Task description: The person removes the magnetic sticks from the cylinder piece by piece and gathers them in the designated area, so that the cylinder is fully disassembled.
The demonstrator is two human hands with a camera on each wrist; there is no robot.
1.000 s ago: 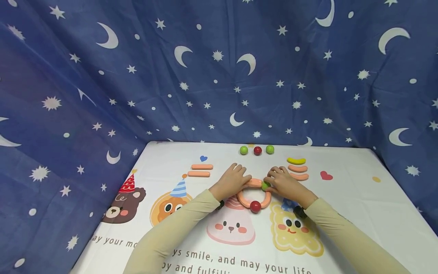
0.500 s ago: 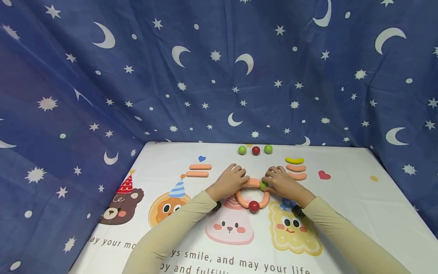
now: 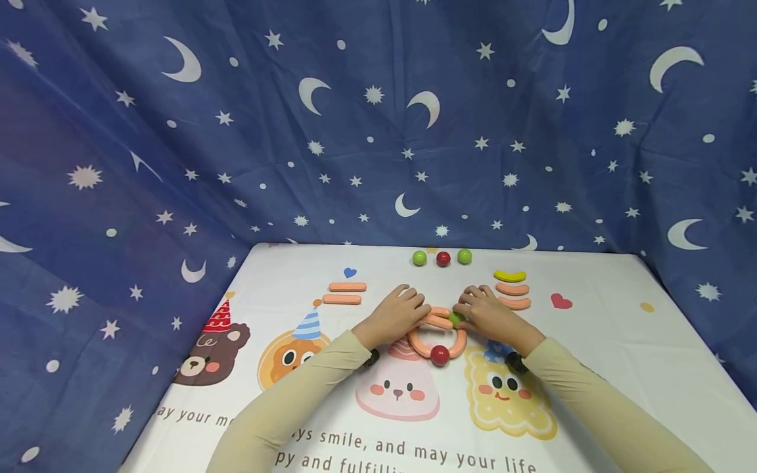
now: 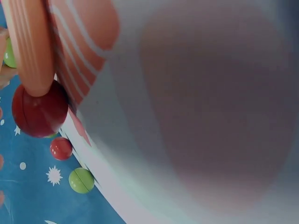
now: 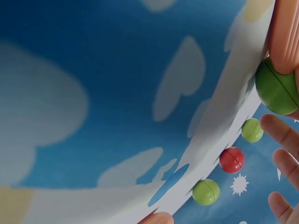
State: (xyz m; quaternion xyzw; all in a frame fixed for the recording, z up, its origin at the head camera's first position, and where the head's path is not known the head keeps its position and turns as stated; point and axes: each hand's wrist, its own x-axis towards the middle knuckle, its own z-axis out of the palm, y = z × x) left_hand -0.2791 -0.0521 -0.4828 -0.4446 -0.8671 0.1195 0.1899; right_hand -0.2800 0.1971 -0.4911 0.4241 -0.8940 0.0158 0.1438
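Observation:
A ring of magnetic building toy pieces, with a curved pink stick (image 3: 417,345) and a red ball (image 3: 439,355) at its near side, lies between the two hands. Across its far side run two pink magnetic sticks, one (image 3: 437,322) in front of the other (image 3: 441,311). My left hand (image 3: 395,316) holds their left end, its thumb hidden. Under it the left wrist view shows another red ball (image 4: 39,109) joined to a pink stick (image 4: 32,44). My right hand (image 3: 495,320) pinches a green ball (image 3: 456,319) at the right end; the right wrist view shows that ball (image 5: 276,88) against a stick.
Two green balls (image 3: 419,257) and a red one (image 3: 443,259) stand in a row at the back. Two straight pink sticks (image 3: 347,287) lie left; a yellow curved stick (image 3: 510,276) and two pink ones (image 3: 512,288) lie right. A starry blue curtain (image 3: 378,131) hangs behind the printed tablecloth (image 3: 597,368).
Between the hands, the far-side pink sticks now show as two separate ones with a gap between them, where they looked like one before. Both hands have stayed nearly in place.

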